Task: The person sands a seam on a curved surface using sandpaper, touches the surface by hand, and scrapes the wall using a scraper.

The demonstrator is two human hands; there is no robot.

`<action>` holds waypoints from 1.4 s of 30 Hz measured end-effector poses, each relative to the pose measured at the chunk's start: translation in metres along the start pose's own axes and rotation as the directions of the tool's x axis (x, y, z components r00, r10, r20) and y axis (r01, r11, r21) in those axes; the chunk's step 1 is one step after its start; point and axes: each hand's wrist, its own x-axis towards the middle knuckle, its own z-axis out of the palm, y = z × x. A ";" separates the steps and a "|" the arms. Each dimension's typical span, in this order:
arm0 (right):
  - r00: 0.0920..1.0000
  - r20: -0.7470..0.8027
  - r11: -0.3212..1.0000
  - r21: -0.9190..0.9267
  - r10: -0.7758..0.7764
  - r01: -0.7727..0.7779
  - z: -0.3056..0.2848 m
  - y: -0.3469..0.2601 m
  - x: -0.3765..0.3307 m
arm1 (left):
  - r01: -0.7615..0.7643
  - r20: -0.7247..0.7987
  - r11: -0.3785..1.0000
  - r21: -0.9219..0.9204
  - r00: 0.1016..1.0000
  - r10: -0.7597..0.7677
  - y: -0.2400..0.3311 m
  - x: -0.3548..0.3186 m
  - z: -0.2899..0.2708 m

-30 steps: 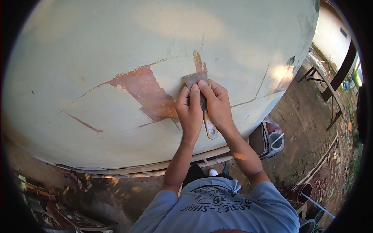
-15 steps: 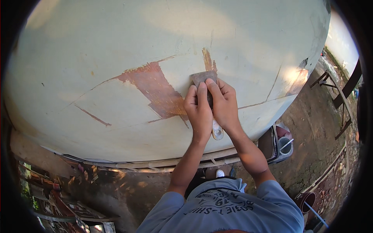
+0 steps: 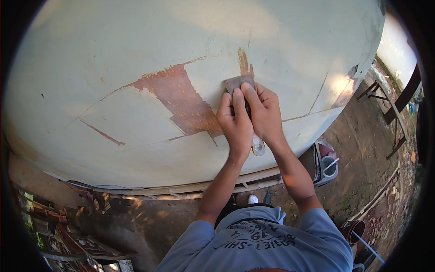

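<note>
Both of my hands are wrapped round one scraper (image 3: 236,83), a broad flat metal blade with a pale handle whose holed end sticks out below my wrists. My left hand (image 3: 234,120) grips it from the left, its thumb on the blade. From the right, my right hand (image 3: 264,111) closes on it, thumb also pressed on the metal. The blade lies against a large curved pale-green surface (image 3: 127,36). Just above the blade runs a narrow stripped streak (image 3: 243,61). To the left is a wide reddish-brown bare patch (image 3: 181,99) with ragged edges.
Below the surface runs a wooden ledge (image 3: 181,196). On the ground to the right stand a grey bucket (image 3: 329,168) with a white stick and a brown pot (image 3: 355,230) with a blue rod. Scrap wood (image 3: 68,240) lies lower left; a bench-like frame (image 3: 392,109) stands far right.
The view has shifted slightly. My hands and the scraper keep the same grip, with the blade still by the lower end of the narrow streak.
</note>
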 end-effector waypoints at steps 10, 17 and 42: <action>1.000 0.000 1.000 -0.029 0.004 -0.004 0.003 -0.014 0.003 | -0.075 -0.033 0.997 0.005 0.997 0.075 0.014 0.007 0.004; 1.000 -0.026 1.000 -0.008 -0.012 0.012 -0.002 -0.002 0.009 | -0.036 -0.031 0.999 0.040 0.999 0.038 -0.001 0.003 0.007; 1.000 -0.006 0.995 -0.103 -0.006 0.005 -0.009 -0.008 0.004 | -0.068 -0.074 0.998 0.014 0.995 0.069 0.004 -0.004 0.017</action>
